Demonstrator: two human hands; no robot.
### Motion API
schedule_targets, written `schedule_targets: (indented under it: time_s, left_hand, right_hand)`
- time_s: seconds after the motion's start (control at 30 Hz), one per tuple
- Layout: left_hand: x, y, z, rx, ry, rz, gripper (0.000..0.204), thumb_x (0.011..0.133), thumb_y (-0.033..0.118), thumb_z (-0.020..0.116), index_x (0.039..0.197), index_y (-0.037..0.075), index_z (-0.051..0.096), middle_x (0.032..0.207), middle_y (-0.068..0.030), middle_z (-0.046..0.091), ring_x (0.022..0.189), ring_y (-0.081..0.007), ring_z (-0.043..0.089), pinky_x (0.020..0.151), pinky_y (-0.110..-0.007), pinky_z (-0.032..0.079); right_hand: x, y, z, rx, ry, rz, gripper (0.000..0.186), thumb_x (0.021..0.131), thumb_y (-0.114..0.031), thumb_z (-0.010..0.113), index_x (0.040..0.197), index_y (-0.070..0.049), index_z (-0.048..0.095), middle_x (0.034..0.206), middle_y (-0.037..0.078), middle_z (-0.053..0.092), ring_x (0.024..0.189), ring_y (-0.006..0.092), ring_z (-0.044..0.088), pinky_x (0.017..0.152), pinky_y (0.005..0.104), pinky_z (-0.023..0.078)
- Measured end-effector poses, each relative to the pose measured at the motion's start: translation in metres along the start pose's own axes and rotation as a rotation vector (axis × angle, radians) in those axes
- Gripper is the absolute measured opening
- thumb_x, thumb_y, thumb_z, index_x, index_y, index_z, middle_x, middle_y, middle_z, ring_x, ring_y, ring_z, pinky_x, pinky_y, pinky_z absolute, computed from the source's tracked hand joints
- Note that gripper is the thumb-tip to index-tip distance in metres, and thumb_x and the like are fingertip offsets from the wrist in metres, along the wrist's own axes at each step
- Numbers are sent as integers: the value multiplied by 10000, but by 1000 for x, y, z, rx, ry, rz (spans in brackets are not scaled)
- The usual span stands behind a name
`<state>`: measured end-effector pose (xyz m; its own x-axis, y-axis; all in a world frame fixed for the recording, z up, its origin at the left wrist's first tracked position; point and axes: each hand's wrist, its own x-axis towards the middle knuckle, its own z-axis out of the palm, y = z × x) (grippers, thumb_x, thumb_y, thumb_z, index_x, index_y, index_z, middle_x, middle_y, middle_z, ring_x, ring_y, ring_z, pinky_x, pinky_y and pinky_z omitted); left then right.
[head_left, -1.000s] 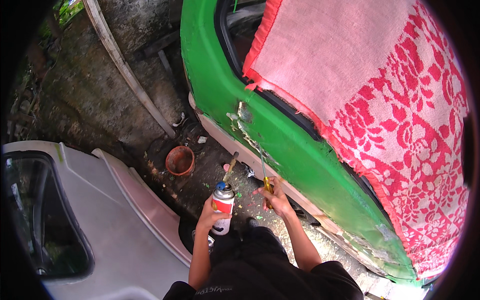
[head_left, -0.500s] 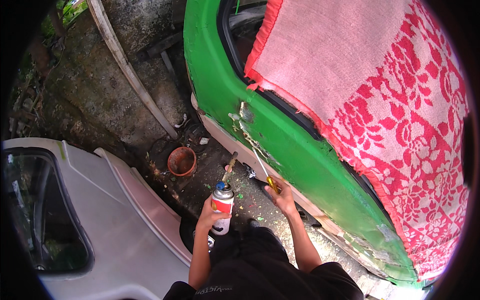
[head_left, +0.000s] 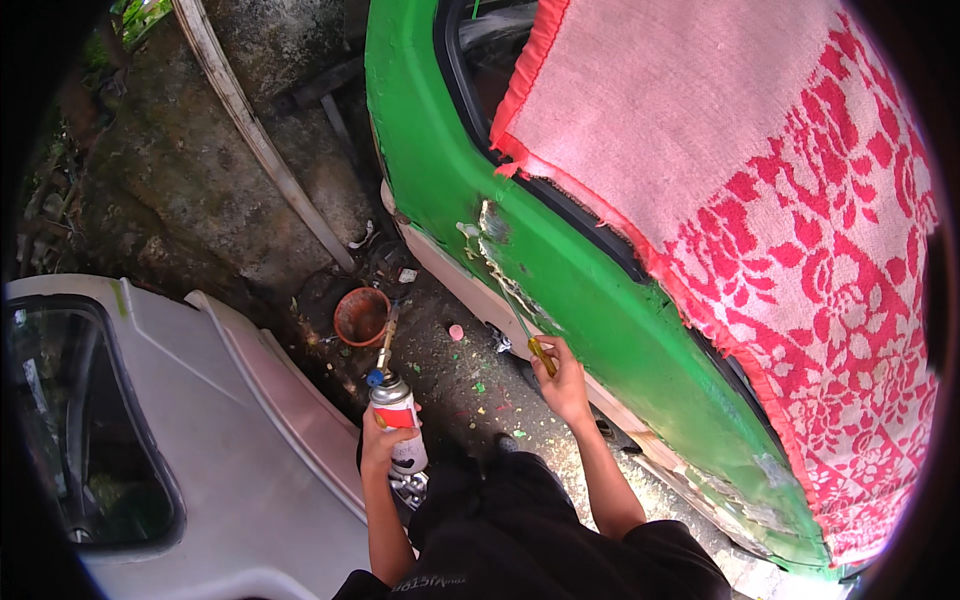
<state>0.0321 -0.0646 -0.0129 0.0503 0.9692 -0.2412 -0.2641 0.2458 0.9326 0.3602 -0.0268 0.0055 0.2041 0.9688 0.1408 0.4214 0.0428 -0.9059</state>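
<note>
My left hand (head_left: 378, 445) is wrapped round a gas torch (head_left: 398, 420), a red and white canister with a blue knob and a metal burner tube. The tube points forward, away from the green car body (head_left: 430, 150); no flame shows. A screwdriver (head_left: 541, 354) with a yellow handle is gripped in my right hand (head_left: 565, 388). Its thin shaft reaches forward along the car's side, the tip at or close to the lower end of a patch of peeling paint (head_left: 490, 225). Whether the tip touches the metal I cannot tell.
A red and pink floral towel (head_left: 640, 130) drapes over the green car's window. To my left stands a grey car body (head_left: 240, 450). An orange-brown pot (head_left: 362, 317) sits on the ground among scattered paint flakes. A long pale strip (head_left: 250, 125) leans at the back left.
My left hand has carried the gas torch to the left, farther from the green car. My right hand with the screwdriver has shifted slightly forward along the panel.
</note>
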Motion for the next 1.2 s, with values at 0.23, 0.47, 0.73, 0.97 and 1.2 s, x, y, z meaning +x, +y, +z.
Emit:
schedule_targets:
  time_s: [0.23, 0.47, 0.73, 0.97, 1.2]
  left_hand:
    - [-14, -12, -21, 72, 128, 6, 632, 626, -20, 754, 1231, 16, 576, 1027, -136, 720, 823, -238, 722, 772, -383, 597]
    - [-18, -28, 3, -22, 168, -27, 604, 644, -4, 777, 1220, 18, 593, 1024, -124, 722, 852, -204, 709, 796, -347, 577]
    - [-17, -35, 13, 19, 165, 1, 637, 643, 15, 750, 1250, 11, 558, 1045, -156, 715, 811, -253, 720, 782, -404, 599]
    - [-14, -33, 22, 14, 157, 1, 651, 633, 7, 748, 1255, 16, 553, 1040, -149, 715, 815, -253, 722, 774, -400, 599]
    - [-26, -25, 25, -35, 273, 19, 640, 636, 2, 758, 1247, 16, 570, 1034, -142, 719, 844, -246, 720, 787, -395, 599]
  right_hand:
    - [19, -15, 8, -59, 101, 20, 212, 942, -63, 674, 1141, -4, 634, 1015, 246, 738, 876, 390, 745, 795, 461, 570]
    - [27, -36, 4, -60, 100, 59, 161, 924, -28, 702, 1075, 22, 682, 992, 254, 739, 915, 390, 752, 776, 440, 587]
    - [33, -43, -6, -142, 116, 17, 169, 927, -58, 708, 1078, 17, 707, 914, 263, 737, 807, 361, 759, 730, 400, 574]
    - [51, -31, 11, -176, 118, -35, 186, 922, -68, 700, 1099, -24, 738, 911, 265, 736, 862, 403, 750, 776, 440, 586]
    - [24, -29, 7, -130, 50, 54, 180, 938, -80, 687, 1101, -4, 675, 839, 241, 737, 763, 366, 749, 699, 417, 557]
